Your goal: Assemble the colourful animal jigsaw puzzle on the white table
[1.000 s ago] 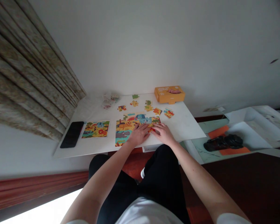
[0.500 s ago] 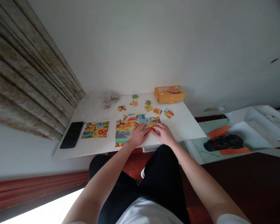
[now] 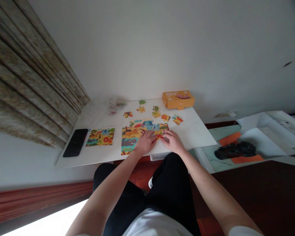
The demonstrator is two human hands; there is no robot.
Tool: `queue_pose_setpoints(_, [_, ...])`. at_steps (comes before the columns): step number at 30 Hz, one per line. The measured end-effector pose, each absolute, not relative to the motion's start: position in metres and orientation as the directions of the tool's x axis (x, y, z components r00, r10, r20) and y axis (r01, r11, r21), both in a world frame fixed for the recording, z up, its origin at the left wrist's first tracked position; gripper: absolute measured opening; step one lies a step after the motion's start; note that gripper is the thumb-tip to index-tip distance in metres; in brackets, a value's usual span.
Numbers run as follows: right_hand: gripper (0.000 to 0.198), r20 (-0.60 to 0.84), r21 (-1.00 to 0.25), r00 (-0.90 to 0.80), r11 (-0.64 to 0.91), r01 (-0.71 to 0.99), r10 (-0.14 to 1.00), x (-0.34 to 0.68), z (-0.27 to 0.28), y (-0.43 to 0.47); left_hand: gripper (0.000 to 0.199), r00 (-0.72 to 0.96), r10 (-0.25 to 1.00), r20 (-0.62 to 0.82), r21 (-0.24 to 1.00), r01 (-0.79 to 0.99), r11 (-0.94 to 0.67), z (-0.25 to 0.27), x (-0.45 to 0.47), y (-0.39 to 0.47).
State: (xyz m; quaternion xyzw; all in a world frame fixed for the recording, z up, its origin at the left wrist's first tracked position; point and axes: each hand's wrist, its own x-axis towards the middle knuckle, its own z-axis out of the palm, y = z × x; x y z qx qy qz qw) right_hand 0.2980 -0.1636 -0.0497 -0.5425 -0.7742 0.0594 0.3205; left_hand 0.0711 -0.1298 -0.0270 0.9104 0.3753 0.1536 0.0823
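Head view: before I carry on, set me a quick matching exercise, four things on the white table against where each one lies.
Things
1. phone
2. picture card
3. yellow box
4. joined puzzle

Places
A. partly covered by the left hand
B. at the back right of the white table
C. nearest the left edge
D. between the phone and the joined puzzle

Right pairs: 1-C, 2-D, 3-B, 4-A
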Motion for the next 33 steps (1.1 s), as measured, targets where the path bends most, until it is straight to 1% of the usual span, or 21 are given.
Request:
queue_pose_setpoints(4, [0.009, 0.410, -0.455, -0.202, 0.392, 0.800, 0.889, 0.298, -0.047, -0.163, 0.038, 0.674, 0.716, 0.184, 0.251, 0.672, -0.697, -0.024, 0.074, -0.132])
queue_pose_setpoints(9, [0.014, 0.404, -0.503, -0.187, 0.388, 0.772, 0.896, 0.299, -0.045, -0.163, 0.042, 0.610, 0.765, 0.207, 0.279, 0.713, -0.644, -0.020, 0.057, -0.136])
queue_pose_setpoints(11, [0.017, 0.397, -0.539, -0.174, 0.383, 0.751, 0.901, 0.301, -0.046, -0.162, 0.044, 0.550, 0.808, 0.212, 0.272, 0.760, -0.590, -0.019, 0.037, -0.139])
queue_pose_setpoints(15, [0.019, 0.377, -0.633, -0.140, 0.365, 0.683, 0.915, 0.306, -0.047, -0.157, 0.045, 0.436, 0.872, 0.223, 0.212, 0.851, -0.480, -0.022, -0.005, -0.148])
queue_pose_setpoints(19, [0.022, 0.355, -0.715, -0.068, 0.318, 0.622, 0.932, 0.309, -0.050, -0.152, 0.049, 0.431, 0.877, 0.212, 0.186, 0.863, -0.469, -0.026, -0.022, -0.158])
queue_pose_setpoints(22, [0.028, 0.324, -0.747, 0.004, 0.253, 0.614, 0.946, 0.310, -0.053, -0.151, 0.047, 0.430, 0.879, 0.206, 0.194, 0.863, -0.467, -0.025, -0.021, -0.160])
queue_pose_setpoints(24, [0.030, 0.315, -0.745, 0.039, 0.222, 0.629, 0.948, 0.313, -0.054, -0.151, 0.045, 0.426, 0.881, 0.205, 0.205, 0.862, -0.464, -0.024, -0.019, -0.160])
queue_pose_setpoints(27, [0.030, 0.327, -0.709, 0.087, 0.184, 0.681, 0.941, 0.324, -0.055, -0.147, 0.045, 0.418, 0.884, 0.208, 0.231, 0.857, -0.460, -0.023, -0.018, -0.159])
queue_pose_setpoints(31, [0.025, 0.382, -0.589, 0.139, 0.125, 0.798, 0.913, 0.351, -0.049, -0.130, 0.045, 0.412, 0.887, 0.208, 0.264, 0.850, -0.457, -0.023, -0.019, -0.159])
queue_pose_setpoints(33, [0.023, 0.401, -0.519, 0.171, 0.070, 0.852, 0.900, 0.365, -0.046, -0.117, 0.044, 0.410, 0.888, 0.210, 0.267, 0.850, -0.455, -0.024, -0.019, -0.158])
